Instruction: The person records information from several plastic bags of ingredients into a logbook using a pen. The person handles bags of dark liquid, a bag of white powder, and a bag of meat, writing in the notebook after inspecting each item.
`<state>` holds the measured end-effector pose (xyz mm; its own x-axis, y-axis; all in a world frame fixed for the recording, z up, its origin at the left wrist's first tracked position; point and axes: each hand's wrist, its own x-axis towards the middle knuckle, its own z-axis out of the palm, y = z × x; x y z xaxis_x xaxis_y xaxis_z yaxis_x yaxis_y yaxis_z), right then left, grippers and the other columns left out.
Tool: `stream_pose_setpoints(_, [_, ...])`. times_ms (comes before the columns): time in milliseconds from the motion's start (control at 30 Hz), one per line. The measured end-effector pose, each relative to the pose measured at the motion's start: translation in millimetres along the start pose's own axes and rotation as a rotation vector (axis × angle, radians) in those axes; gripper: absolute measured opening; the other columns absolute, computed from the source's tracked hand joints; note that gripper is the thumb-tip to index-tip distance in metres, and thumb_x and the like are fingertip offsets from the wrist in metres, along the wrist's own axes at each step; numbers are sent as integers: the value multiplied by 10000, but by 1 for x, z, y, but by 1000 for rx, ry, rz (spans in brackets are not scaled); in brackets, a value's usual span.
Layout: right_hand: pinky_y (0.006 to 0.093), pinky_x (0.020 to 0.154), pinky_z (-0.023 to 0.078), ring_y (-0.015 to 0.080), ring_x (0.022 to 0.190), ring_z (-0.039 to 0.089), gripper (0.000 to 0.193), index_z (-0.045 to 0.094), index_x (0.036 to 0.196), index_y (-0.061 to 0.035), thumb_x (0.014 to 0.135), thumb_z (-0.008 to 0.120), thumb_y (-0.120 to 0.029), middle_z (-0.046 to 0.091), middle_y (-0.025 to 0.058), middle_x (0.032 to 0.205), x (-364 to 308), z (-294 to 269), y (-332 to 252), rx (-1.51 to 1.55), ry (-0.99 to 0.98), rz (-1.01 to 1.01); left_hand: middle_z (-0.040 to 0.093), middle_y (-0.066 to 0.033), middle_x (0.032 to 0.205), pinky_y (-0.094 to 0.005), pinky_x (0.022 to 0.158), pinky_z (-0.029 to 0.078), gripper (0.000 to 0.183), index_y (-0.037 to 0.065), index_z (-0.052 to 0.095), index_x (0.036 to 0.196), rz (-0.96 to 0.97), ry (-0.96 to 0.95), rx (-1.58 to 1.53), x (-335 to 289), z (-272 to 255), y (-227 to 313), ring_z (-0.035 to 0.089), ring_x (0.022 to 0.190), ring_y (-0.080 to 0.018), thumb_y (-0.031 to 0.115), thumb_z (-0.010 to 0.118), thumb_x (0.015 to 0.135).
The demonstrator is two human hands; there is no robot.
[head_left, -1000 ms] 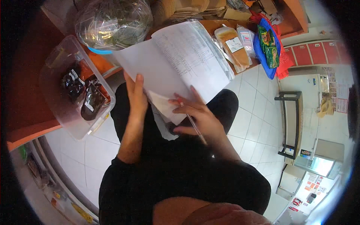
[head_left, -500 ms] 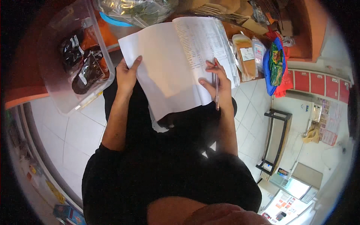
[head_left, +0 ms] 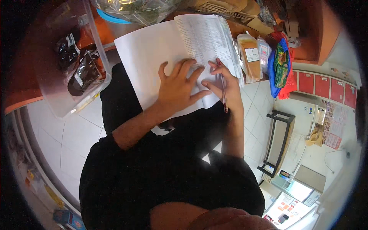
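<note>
A large open notebook (head_left: 140,53) lies before me, partly on the table edge and partly over my lap. Its left page is blank, while the right page carries dense rows of handwriting. My left hand (head_left: 179,84) rests across the inner part of the blank page near the fold, fingers spread and nothing held. On the lower part of the written page sits my right hand (head_left: 230,86), a slim clear pen (head_left: 224,92) with a reddish end held in its fingers. The pen points up and away from me, its lower end by the wrist.
At left stands a clear plastic bin (head_left: 107,74) with dark packets (head_left: 85,74). A bulging clear bag (head_left: 138,9) lies behind the notebook. Right of it are a brown pouch (head_left: 251,69), a green packet (head_left: 281,63) and brown cardboard pieces (head_left: 234,5). Red lockers (head_left: 322,85) stand farther right.
My left hand has let go of the notebook's left edge and moved right, onto the page near the fold. The right hand stays on the right page with the pen.
</note>
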<state>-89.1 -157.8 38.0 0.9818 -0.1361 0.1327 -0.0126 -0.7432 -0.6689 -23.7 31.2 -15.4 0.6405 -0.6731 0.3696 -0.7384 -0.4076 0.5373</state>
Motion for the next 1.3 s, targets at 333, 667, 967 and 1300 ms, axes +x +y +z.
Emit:
stream_pose_setpoints(333, [290,692,468,210,660,589,402,617,998,51,953,393,-280,660,133,839,66,-46,1,271,-85,97,369,-140,1433,-649,1010,176,753,161,447,1417,-90,9,-45,-4,17,12,296,1401,-274,631,585,846])
stream_pose_setpoints(667, [246,384,277,102,436,406,234,521,723,-63,934,604,-120,525,48,595,89,9,55,941,321,228,394,-103,1433,-637,998,223,747,170,477,1388,-106,52,-70,-7,14,9,354,1374,-224,576,668,791])
stream_pose_setpoints(967, [239,388,261,89,410,377,275,529,701,-92,958,605,-157,509,14,555,91,7,57,977,213,198,397,-89,1433,-637,998,235,743,177,496,1369,-93,40,-94,-6,10,4,364,1371,-214,582,680,773])
stream_pose_setpoints(1300, [217,342,251,74,407,387,318,460,680,-109,948,626,-158,489,5,570,95,10,43,1042,367,348,425,-97,1397,-638,985,265,675,142,548,1315,-64,55,-64,-3,10,2,332,1390,-209,575,649,806])
